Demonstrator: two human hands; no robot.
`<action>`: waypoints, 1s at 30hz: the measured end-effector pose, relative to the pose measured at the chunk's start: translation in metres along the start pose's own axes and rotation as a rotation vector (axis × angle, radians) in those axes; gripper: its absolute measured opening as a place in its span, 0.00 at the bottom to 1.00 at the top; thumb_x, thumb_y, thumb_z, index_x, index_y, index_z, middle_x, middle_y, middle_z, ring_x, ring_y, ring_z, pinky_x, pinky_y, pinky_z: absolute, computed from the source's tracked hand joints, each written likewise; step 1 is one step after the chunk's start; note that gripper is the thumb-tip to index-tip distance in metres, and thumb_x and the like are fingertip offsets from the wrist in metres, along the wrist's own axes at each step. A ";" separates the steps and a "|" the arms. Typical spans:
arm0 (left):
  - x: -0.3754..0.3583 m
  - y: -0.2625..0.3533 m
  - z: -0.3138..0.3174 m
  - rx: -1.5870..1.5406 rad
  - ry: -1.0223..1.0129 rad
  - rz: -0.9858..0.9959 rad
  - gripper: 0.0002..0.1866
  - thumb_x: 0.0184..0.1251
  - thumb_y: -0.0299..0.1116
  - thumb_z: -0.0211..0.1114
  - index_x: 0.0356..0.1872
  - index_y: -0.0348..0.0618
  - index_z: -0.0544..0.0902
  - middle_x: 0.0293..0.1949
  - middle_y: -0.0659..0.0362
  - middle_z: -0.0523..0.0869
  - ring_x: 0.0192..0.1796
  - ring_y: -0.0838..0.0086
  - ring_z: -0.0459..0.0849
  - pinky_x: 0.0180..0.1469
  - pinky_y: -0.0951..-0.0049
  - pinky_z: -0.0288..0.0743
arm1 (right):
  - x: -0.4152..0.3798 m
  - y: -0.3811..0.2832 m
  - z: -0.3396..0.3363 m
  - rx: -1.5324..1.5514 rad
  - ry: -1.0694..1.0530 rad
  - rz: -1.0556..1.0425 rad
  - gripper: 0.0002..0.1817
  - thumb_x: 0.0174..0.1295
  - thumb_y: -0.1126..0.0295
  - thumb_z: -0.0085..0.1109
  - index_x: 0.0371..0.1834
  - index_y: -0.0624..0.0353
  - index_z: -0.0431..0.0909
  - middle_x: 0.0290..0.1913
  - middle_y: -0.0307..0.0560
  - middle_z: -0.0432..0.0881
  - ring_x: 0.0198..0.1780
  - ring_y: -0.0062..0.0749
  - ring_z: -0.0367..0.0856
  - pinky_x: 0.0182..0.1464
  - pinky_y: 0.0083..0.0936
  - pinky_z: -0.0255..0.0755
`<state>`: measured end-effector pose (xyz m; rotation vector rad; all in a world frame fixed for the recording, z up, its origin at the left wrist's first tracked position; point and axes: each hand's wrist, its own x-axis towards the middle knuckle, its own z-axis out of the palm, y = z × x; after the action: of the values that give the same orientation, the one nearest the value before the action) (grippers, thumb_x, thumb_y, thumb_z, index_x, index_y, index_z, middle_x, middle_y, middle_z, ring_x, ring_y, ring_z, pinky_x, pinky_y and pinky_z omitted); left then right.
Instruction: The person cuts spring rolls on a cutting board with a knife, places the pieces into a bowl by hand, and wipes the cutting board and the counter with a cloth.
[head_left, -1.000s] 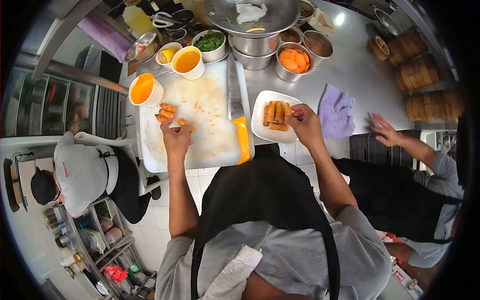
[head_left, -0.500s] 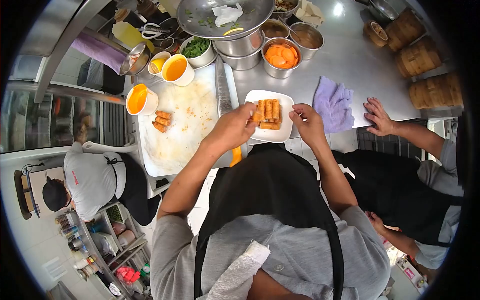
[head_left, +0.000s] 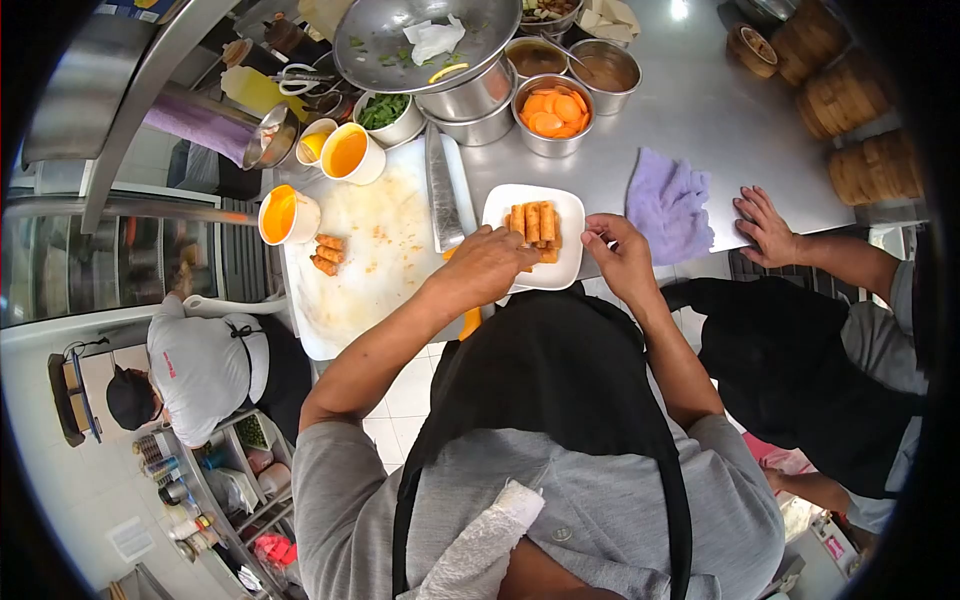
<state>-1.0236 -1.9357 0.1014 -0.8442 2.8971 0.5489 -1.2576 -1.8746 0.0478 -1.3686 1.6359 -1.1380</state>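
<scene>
The fried rolls (head_left: 538, 222) lie stacked on a white square plate (head_left: 571, 262), which sits on the steel desk (head_left: 720, 110) near its front edge. The left hand (head_left: 487, 264) reaches over the plate's left side, its curled fingers at the rolls; I cannot tell whether they grip one. The right hand (head_left: 620, 254) is bent at the plate's right rim, and whether its thumb and fingers meet is unclear. Left of the plate, a knife (head_left: 440, 190) lies along the right side of the cutting board (head_left: 355, 290), which also bears some roll pieces (head_left: 327, 255). A purple cloth (head_left: 668, 205) lies right of the plate; sliced carrots (head_left: 553, 112) fill a metal bowl beyond it.
</scene>
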 end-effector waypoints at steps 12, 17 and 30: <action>-0.142 -0.102 -0.061 -0.227 0.642 -0.643 0.11 0.66 0.26 0.62 0.47 0.39 0.84 0.43 0.50 0.85 0.41 0.66 0.85 0.47 0.70 0.77 | 0.003 0.023 -0.008 0.089 0.021 -0.018 0.13 0.64 0.71 0.65 0.50 0.63 0.81 0.45 0.45 0.84 0.46 0.27 0.81 0.47 0.25 0.75; -0.193 -0.145 -0.040 -0.076 0.575 -0.808 0.14 0.61 0.22 0.58 0.47 0.37 0.85 0.46 0.48 0.86 0.48 0.54 0.84 0.54 0.63 0.77 | 0.004 0.018 -0.010 0.110 -0.007 0.108 0.13 0.65 0.71 0.62 0.51 0.64 0.80 0.42 0.42 0.83 0.43 0.23 0.79 0.49 0.23 0.74; -0.173 -0.196 -0.029 0.169 -0.018 -0.705 0.13 0.63 0.34 0.63 0.45 0.43 0.86 0.43 0.48 0.83 0.50 0.57 0.80 0.55 0.61 0.72 | -0.010 0.015 -0.008 0.097 0.033 0.093 0.14 0.63 0.70 0.65 0.50 0.63 0.81 0.43 0.43 0.84 0.41 0.24 0.78 0.46 0.23 0.74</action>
<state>-0.7725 -2.0127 0.0956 -1.6812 2.3340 0.2293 -1.2683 -1.8626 0.0368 -1.2061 1.6287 -1.1746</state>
